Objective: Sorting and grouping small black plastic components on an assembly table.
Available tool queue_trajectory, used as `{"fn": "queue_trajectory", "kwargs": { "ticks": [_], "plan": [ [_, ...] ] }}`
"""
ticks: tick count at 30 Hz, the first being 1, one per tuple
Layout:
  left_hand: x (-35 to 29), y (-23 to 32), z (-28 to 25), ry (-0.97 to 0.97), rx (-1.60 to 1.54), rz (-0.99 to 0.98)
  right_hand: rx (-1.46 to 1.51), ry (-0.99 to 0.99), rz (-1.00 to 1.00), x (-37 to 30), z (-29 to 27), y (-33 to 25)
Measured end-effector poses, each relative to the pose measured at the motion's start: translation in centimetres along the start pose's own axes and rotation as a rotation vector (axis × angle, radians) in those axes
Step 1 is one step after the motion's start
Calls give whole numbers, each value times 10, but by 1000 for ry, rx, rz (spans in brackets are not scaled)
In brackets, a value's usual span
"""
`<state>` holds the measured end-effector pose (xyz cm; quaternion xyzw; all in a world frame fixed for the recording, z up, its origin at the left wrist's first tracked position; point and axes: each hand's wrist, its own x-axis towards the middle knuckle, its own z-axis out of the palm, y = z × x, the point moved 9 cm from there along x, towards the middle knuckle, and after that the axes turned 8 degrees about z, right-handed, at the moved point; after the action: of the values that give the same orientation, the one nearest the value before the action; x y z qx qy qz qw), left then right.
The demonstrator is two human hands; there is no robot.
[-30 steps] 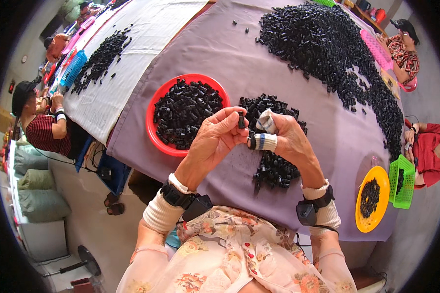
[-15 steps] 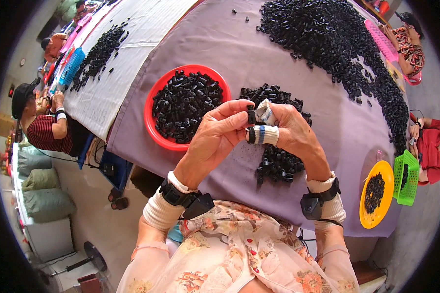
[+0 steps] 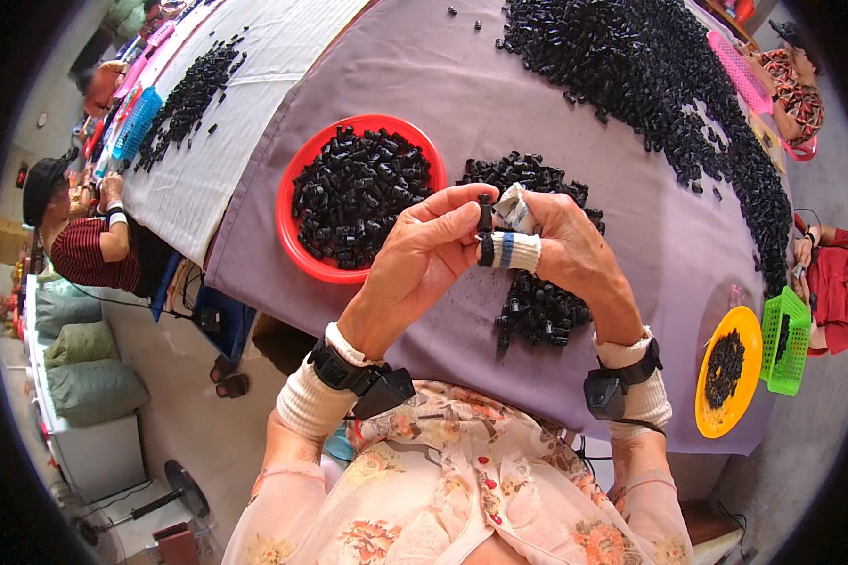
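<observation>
Small black cylindrical piece (image 3: 485, 213) held upright at the fingertips

The left hand (image 3: 422, 237) pinches the piece between thumb and fingers, above the mauve tablecloth (image 3: 693, 254), a hold that probably leaves one side free for working. The right hand (image 3: 582, 252) is raised opposite, its cloth wraps (image 3: 513, 250) covering finger and thumb, perhaps as padding against hard edges; they sit right at the piece, but whether they grip it I cannot tell. A loose pile of black pieces (image 3: 542, 318) lies beneath and beyond the hands, seemingly within easy reach. The red basin (image 3: 285, 202), filled with similar pieces, stands just beyond the left hand, its wall likely keeping them apart from the pile. The large heap (image 3: 622, 71) spreads at the far right, well apart.
</observation>
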<state>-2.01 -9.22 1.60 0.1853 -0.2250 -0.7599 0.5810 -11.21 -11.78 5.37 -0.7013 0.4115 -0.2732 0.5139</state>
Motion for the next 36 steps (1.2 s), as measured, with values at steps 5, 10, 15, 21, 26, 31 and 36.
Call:
{"fn": "queue_trajectory", "kwargs": {
  "ticks": [5,10,15,21,26,31,36],
  "plan": [
    [0,-4,-4,-10,-17,-12,-35,-31,33,0,1,1],
    [-1,-3,1,37,49,4,-14,-37,11,1,2,4],
    [-1,-4,-3,106,87,1,-35,-50,-2,0,3,4],
    [0,-5,-6,125,22,12,-4,21,63,-3,-4,9],
    [1,-4,-2,58,6,22,32,8,139,-6,-4,9],
    [1,-2,1,35,2,37,14,23,127,-8,-6,8],
    [1,0,1,3,-8,60,121,-12,82,-8,-1,7]
  ]
}}
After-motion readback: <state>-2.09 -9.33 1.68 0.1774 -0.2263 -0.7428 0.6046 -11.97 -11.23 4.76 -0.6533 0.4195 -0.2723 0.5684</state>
